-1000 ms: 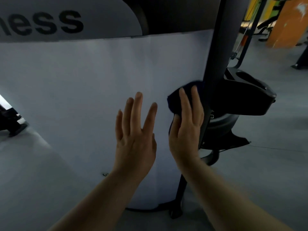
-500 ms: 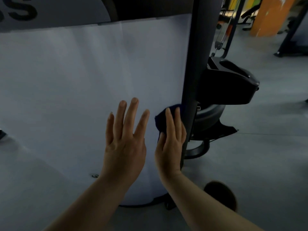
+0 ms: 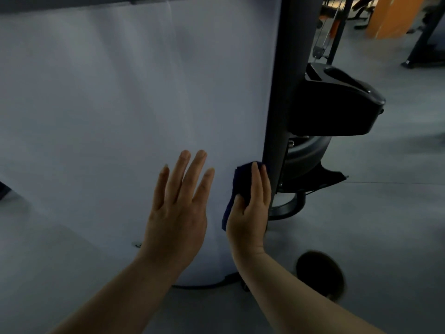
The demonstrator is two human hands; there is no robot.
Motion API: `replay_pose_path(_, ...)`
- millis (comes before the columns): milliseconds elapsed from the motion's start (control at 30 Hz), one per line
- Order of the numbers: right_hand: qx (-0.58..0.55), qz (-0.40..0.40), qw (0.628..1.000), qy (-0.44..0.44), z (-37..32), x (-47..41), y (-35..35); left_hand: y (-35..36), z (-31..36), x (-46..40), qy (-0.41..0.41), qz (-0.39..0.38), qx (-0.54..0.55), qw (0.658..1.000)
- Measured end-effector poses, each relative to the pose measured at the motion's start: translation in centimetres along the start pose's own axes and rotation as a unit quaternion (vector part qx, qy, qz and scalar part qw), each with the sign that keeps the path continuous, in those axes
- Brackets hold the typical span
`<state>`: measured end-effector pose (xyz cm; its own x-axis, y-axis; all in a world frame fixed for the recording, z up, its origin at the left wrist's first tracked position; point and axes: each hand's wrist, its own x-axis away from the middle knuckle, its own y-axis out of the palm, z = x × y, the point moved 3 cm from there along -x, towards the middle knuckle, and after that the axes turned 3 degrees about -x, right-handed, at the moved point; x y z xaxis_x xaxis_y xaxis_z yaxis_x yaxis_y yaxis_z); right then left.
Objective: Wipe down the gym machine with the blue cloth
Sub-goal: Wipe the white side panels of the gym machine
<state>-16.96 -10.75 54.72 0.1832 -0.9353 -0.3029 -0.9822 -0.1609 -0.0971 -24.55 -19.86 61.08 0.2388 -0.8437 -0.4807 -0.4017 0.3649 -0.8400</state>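
Head view. Grey gym floor (image 3: 375,237) stretching right toward other equipment and an orange pillar (image 3: 395,15); pale side panel (image 3: 120,104) of the gym machine filling the left. Right hand (image 3: 249,208), fingers straight, pressing the blue cloth (image 3: 237,179) flat against the panel's right edge, just beside the black upright post (image 3: 286,80). Left hand (image 3: 178,203), fingers spread wide and holding nothing, bracing on the panel near the cloth. Wiping judged under way, working low on the panel; no streaks or wet marks showing, so cleaned area impossible to tell. Post, black moulded holder (image 3: 337,102) and base probably remaining.
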Motion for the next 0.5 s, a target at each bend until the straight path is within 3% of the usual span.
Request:
replay_pose_path(167, -0.02, 0.049, 0.998, -0.027, -2.1, -0.8, 0.5, 0.9, -2.5, 0.2, 0.108, 0.042, -0.052, 0.992)
replay_pose_path(333, -0.101, 0.085, 0.975, 0.177, 0.3, 0.9, 1.9, 1.5, -4.4, 0.0, 0.184, 0.062, -0.086, 0.977)
replay_pose_path(500, -0.04, 0.078, 0.992, 0.096, -2.7, 1.6, 3.4, 2.2, -5.9, -0.3, 0.248, 0.086, -0.091, 0.961)
